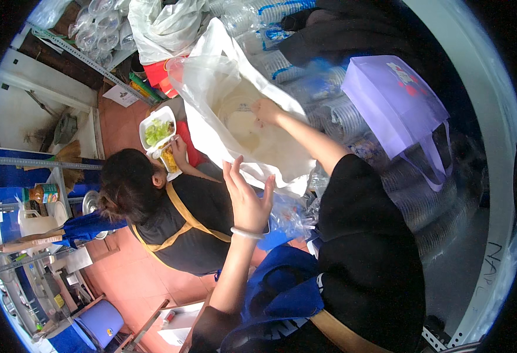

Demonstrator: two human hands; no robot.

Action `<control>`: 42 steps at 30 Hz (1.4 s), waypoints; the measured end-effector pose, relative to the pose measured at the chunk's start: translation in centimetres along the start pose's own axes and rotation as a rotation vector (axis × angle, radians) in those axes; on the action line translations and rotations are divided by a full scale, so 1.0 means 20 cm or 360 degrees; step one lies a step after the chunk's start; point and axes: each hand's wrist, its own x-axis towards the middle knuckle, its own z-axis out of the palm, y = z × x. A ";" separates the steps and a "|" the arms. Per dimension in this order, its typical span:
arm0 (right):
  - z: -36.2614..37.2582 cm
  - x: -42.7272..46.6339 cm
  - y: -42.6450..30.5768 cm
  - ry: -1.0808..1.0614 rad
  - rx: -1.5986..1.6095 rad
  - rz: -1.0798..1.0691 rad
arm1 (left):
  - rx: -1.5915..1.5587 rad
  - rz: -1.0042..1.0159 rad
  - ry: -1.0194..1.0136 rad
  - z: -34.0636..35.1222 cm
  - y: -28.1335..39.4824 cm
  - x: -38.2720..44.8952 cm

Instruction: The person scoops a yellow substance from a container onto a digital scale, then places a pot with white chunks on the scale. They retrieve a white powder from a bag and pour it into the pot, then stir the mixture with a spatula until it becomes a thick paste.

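A large white sack (210, 110) with a clear plastic liner (205, 73) gapes before me. Inside it shows a pale round thing with blue print (240, 117); the plastic blurs what it is. My right hand (267, 112) reaches down into the sack with its fingers curled, and whether it grips anything is hidden. At the sack's near rim, my left hand (248, 198), with a pale bangle at the wrist, has its thumb and fingers spread against the white edge.
Sleeves of clear plastic cups (342, 117) lie beyond the sack, beside a purple tote bag (395, 101). Close on the left sits a person (179, 225) eating from a foam food box (158, 128). A metal shelf post (490, 132) curves along the right.
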 end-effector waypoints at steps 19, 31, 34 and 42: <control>-0.19 -1.88 -1.15 0.0795 0.0990 -0.0427 | -0.0230 0.0466 0.0000 -0.40 0.28 -0.15; 0.76 -3.86 -1.22 0.1453 0.1359 0.0049 | -0.1508 0.0587 -0.1542 -0.48 0.34 -1.38; 1.12 -4.33 -1.20 0.1749 0.1484 0.0319 | -0.1537 0.0139 -0.2376 -0.38 0.38 -1.88; 2.06 -5.41 -1.15 0.3109 0.1480 0.0746 | -0.1022 -0.0172 -0.4069 -0.23 0.94 -3.47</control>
